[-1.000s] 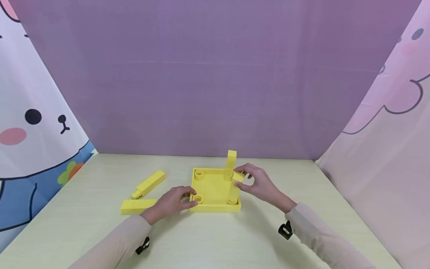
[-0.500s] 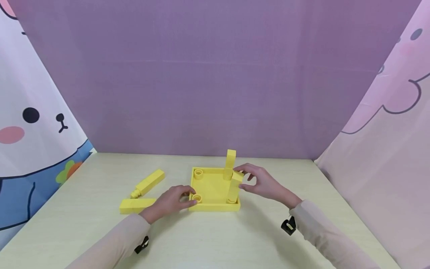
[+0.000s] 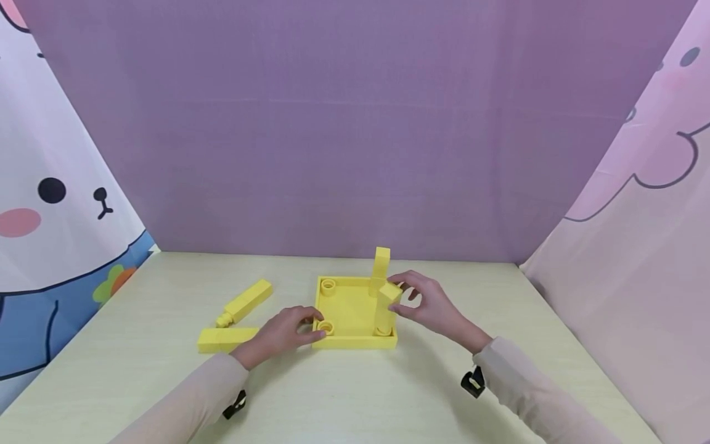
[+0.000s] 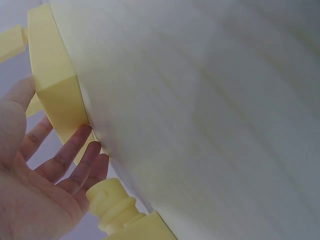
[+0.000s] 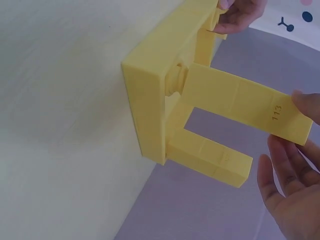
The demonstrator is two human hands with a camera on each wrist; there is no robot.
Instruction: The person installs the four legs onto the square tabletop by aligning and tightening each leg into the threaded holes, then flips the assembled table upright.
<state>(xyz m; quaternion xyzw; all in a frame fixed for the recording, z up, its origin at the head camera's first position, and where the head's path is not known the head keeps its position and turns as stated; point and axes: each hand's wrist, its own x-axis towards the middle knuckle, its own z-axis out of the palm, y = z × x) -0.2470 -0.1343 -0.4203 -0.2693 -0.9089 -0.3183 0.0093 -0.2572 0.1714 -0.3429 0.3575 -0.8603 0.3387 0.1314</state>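
A shallow square yellow base (image 3: 349,308) with raised walls and round sockets in its corners lies on the table. My left hand (image 3: 283,333) grips its left wall, thumb by the near-left socket (image 3: 326,327). At the near-right corner a square yellow leg (image 3: 386,311) stands in its socket, the screw thread partly showing in the right wrist view. My right hand (image 3: 429,305) pinches this leg near its top, beside the embossed number on the leg (image 5: 250,104). Behind it, another yellow leg (image 3: 381,264) stands upright in the far-right corner.
Two loose yellow legs lie left of the base: one slanted leg (image 3: 248,301) with its threaded end toward me, and one leg (image 3: 224,340) partly behind my left wrist. A purple cloth (image 3: 355,135) hangs at the back of the table (image 3: 355,394), with printed cloths at both sides.
The leg under my right hand has turned about its own length, so its top face sits at another angle. My right fingers loosened slightly, then closed in again; my left hand stays put.
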